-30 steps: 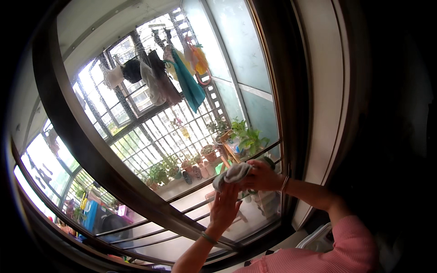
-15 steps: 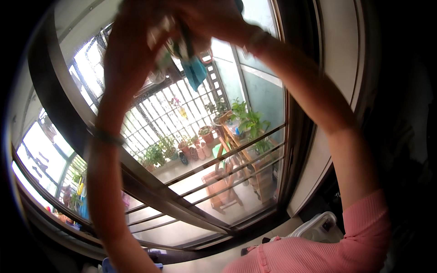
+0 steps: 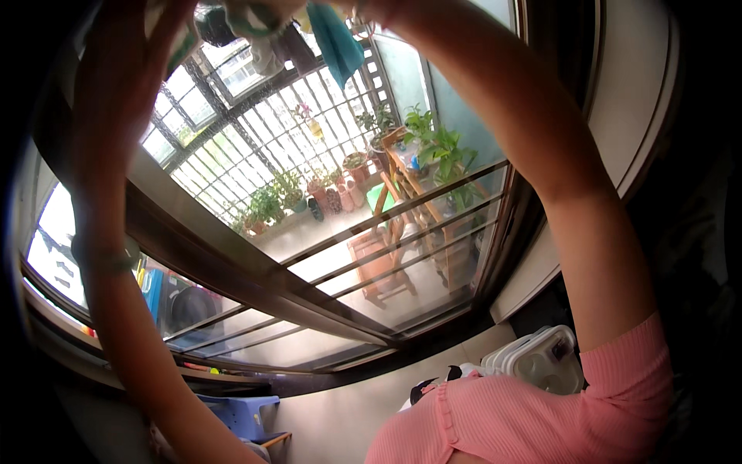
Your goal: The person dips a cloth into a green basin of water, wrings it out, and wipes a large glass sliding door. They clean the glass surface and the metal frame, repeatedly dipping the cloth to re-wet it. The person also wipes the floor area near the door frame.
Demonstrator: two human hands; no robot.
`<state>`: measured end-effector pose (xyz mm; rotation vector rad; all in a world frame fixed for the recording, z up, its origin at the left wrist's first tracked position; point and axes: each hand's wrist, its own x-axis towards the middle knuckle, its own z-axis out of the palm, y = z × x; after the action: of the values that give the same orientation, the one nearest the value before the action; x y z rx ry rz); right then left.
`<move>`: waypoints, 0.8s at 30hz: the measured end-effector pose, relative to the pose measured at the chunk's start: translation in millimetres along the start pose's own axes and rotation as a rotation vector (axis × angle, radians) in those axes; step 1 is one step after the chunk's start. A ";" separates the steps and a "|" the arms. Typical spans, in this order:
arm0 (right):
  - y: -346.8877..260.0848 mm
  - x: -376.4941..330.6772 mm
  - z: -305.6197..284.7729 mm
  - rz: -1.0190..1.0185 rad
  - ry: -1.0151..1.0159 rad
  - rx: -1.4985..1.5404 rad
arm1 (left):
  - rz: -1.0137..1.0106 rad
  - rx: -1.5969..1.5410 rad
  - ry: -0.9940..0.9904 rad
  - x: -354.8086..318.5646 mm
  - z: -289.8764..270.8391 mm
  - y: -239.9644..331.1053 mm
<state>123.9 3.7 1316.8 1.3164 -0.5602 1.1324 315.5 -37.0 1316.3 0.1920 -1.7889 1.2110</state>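
Both my arms are raised in front of a glass sliding door. My left hand is at the upper left, its fingers running up past the top edge and partly dark. Beside its thumb is a pale cloth with green on it; whether I grip it cannot be made out. My right forearm arches over to the top edge, and the hand itself is beyond the picture. Between the arms, at the top, hang a teal cloth, a grey cloth and a dark piece.
Behind the dark-framed door lies a barred balcony with potted plants, several shoes, a wooden rack and a reddish-brown chair. A blue plastic stool stands low left. White plastic frames are stacked low right.
My hands, close together at the top before, have drawn apart. The left moved left, and the right passed out over the top edge. The balcony and hanging cloths now show higher in the picture.
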 end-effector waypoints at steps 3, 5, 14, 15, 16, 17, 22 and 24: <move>-33.7 -55.7 13.5 -0.076 0.103 0.071 | -0.007 -0.055 -0.056 -60.9 15.2 16.0; -38.2 -78.1 5.1 -0.106 0.106 0.120 | -0.014 -0.074 -0.042 -76.2 18.7 44.9; -65.6 -119.9 -28.4 0.056 0.003 0.027 | 0.043 -0.157 -0.061 -83.9 11.9 85.3; -68.5 -124.9 -32.3 0.065 -0.011 -0.014 | 0.076 -0.162 -0.034 -84.9 14.8 88.8; -71.4 -130.1 -35.6 0.075 -0.026 -0.056 | 0.071 -0.186 -0.039 -86.7 17.0 93.4; -76.2 -135.2 -39.1 0.088 -0.037 -0.093 | 0.067 -0.206 -0.049 -89.5 15.5 97.8; -107.7 -188.5 -68.6 0.279 -0.177 -0.222 | 0.092 -0.340 -0.177 -114.5 16.2 131.4; -124.0 -220.0 -85.3 0.359 -0.271 -0.354 | 0.084 -0.472 -0.276 -124.2 14.4 152.0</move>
<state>122.3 28.9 1051.5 1.0884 -1.1787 1.0824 287.7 -15.5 1122.6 0.0091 -2.2899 0.8135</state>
